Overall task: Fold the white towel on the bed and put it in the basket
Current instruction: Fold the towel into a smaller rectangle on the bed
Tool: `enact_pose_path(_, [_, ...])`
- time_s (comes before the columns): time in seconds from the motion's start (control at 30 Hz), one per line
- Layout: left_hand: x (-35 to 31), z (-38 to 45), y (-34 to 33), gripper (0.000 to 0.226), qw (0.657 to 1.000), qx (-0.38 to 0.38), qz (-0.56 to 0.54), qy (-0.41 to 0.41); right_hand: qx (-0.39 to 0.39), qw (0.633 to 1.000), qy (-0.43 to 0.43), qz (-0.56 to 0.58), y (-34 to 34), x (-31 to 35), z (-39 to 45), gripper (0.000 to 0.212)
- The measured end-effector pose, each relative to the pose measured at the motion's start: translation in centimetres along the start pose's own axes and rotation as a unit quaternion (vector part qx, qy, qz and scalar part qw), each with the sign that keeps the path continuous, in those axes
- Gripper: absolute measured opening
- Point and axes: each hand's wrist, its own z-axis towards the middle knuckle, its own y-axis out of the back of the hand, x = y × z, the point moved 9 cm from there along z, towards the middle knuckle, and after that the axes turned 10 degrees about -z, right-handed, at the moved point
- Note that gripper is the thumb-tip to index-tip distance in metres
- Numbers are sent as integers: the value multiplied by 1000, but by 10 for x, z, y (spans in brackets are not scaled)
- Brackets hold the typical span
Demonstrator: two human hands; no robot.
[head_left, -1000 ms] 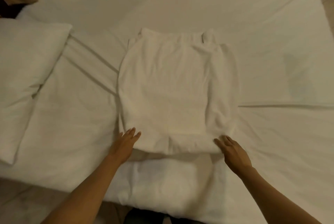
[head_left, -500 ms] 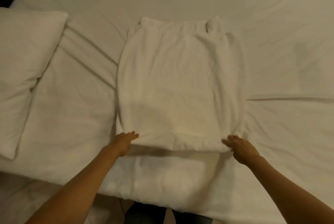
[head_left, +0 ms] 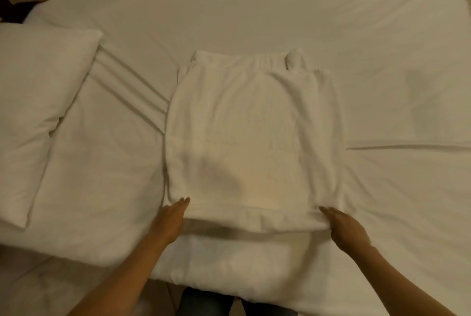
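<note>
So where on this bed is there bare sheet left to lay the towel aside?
Bare sheet lies beyond the towel toward the far edge of the bed, and on its right side up to the far right corner. The strip between the towel and the pillow is narrower. The near edge is crowded by the left hand and right hand.

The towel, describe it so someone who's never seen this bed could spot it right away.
On the white bed, look at the middle, right of the pillow at the left edge. There the white towel lies folded into a thick rectangle, both hands at its near corners. Its fuzzy terry texture and layered far edge set it apart from the smooth sheet.
</note>
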Motion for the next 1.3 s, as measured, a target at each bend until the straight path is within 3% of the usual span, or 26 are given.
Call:
enact_pose_path(0.13, [-10, 17, 40, 63, 996, -84, -36, -20, -103, 993, -48, 4, 36, -16, 8, 54])
enact_pose_path(0.33, [-41, 69, 119, 76, 977, -189, 60, -74, -220, 966, 1, -136, 109, -15, 69, 79])
enact_pose_path(0.8, [-125, 256, 326, 61, 950, -240, 194, -51, -263, 931, -53, -250, 330, 2, 260, 62])
enact_pose_path(0.97, [-161, 315, 412, 58, 926, -315, 209, -9, -353, 908, -106, -198, 397, 1, 312, 67])
enact_pose_path(1.1, [-171, 346, 384, 69, 928, -325, 180, -27, -353, 919, -67, -162, 373, 23, 342, 64])
enact_pose_path(1.3, [-139, 373, 229, 65, 980, -165, 93, -67, -196, 977, 5, -85, 254, 59, 378, 58])
